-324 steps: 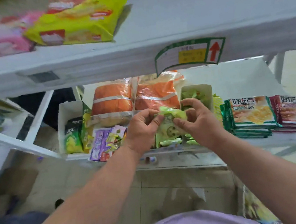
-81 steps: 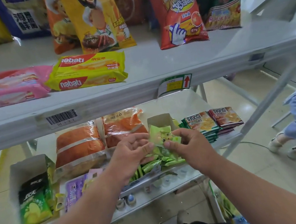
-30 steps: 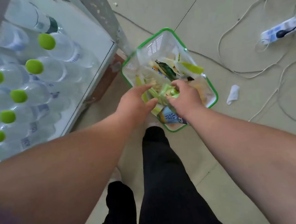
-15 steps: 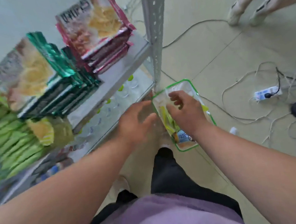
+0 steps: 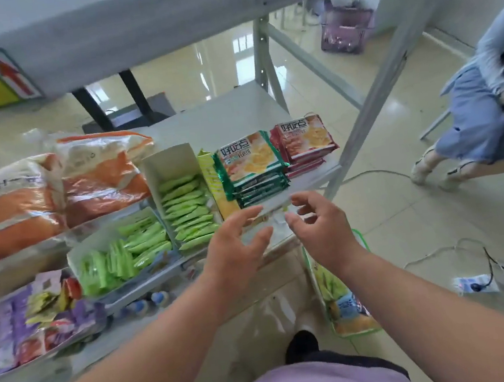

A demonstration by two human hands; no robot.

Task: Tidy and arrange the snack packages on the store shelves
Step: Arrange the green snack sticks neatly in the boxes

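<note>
Both your hands are empty: left hand (image 5: 236, 250) spread with fingers straight, right hand (image 5: 320, 230) loosely curled, both hovering at the front edge of the middle shelf (image 5: 234, 113), just before the green cracker stack (image 5: 251, 168). Snack packages sit on that shelf: green stack next to the red cracker stack (image 5: 301, 139), a yellow pack (image 5: 216, 182) wedged upright between the green stack and the open box (image 5: 173, 166) of green sachets. Probable next step is squaring the cracker stacks. Use flat palms on both sides, push edges flush, don't squash. Straighten the yellow pack while you're there.

Around: second tray of green sachets (image 5: 123, 249) to the left, orange bags (image 5: 53, 197) behind, a messy purple-pack pile (image 5: 36, 318) far left. Green-rimmed basket (image 5: 341, 294) on the floor by your foot; mind it when stepping. The upper shelf edge (image 5: 126, 24) overhangs, so keep your head low. A seated person (image 5: 482, 102) and floor cables (image 5: 444, 252) are to your right.
</note>
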